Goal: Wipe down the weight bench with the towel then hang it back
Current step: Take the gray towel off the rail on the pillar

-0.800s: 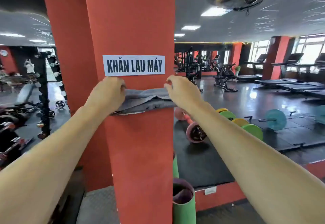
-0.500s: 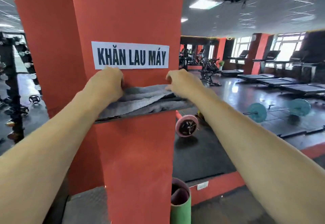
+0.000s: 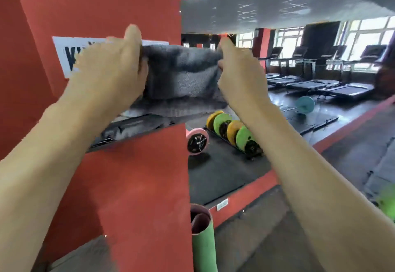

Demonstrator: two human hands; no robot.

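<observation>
A grey towel (image 3: 181, 73) is stretched between my two hands in front of a red pillar (image 3: 128, 186). My left hand (image 3: 111, 68) grips its left end and my right hand (image 3: 237, 73) pinches its right end. The towel's lower part still drapes over a dark rail (image 3: 128, 130) fixed to the pillar. A white printed sign (image 3: 64, 56) on the pillar is half hidden behind my left hand. No weight bench is in view.
A rolled green mat (image 3: 202, 239) stands at the pillar's foot. Coloured weight plates (image 3: 233, 133) sit in a floor rack to the right, with a pink plate (image 3: 196, 141) beside them. A barbell (image 3: 303, 105) lies further back, treadmills (image 3: 320, 79) line the windows.
Both hands have lifted the towel up and towards me, off the rail where it lay folded. The view has swung right and closer to the pillar.
</observation>
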